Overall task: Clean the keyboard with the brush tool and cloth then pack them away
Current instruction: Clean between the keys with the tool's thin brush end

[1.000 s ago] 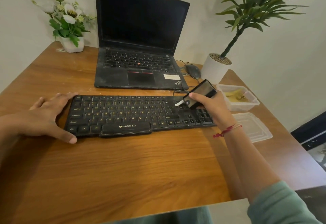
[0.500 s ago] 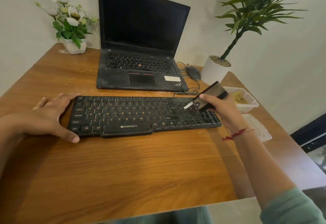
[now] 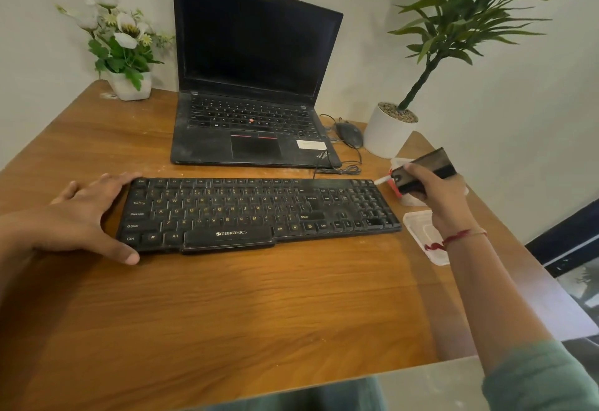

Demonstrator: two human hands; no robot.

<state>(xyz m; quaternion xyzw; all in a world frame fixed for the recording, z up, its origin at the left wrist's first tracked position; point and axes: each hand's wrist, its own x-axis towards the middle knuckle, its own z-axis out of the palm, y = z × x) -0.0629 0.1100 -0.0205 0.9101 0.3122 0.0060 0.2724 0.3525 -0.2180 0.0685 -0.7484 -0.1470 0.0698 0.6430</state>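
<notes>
Head camera looks down on the brushing step of the job; the right hand point(image 3: 445, 198) has its fingers and thumb wrapped round the black brush tool point(image 3: 432, 162), and the tool's small white tip points left, just off the top right corner of the keyboard point(image 3: 259, 213), near the number pad but, as far as I can tell, not touching a key; the tool hangs partly over a clear plastic container point(image 3: 397, 161), most of it hidden behind the hand, with what looks like its lid point(image 3: 421, 232) flat on the table point(image 3: 259, 307) just beside the keyboard's right end; the cloth I cannot make out anywhere; over on the other side the left hand point(image 3: 84, 216) lies flat with fingers spread, palm on the wood, fingertips against the back left corner and thumb along the front left corner, bracing the board and gripping nothing; the right wrist is raised and cocked, forearm coming in from the lower right, a red thread at the wrist; my read is that cleaning is only partly done, the keys look dusty and grey across the middle; the next move calls for bringing that tip back down between the key rows with a light touch, while the left hand holds the board from sliding; the open laptop point(image 3: 252, 102) and the mouse point(image 3: 350, 133) sit behind, well out of the way.
</notes>
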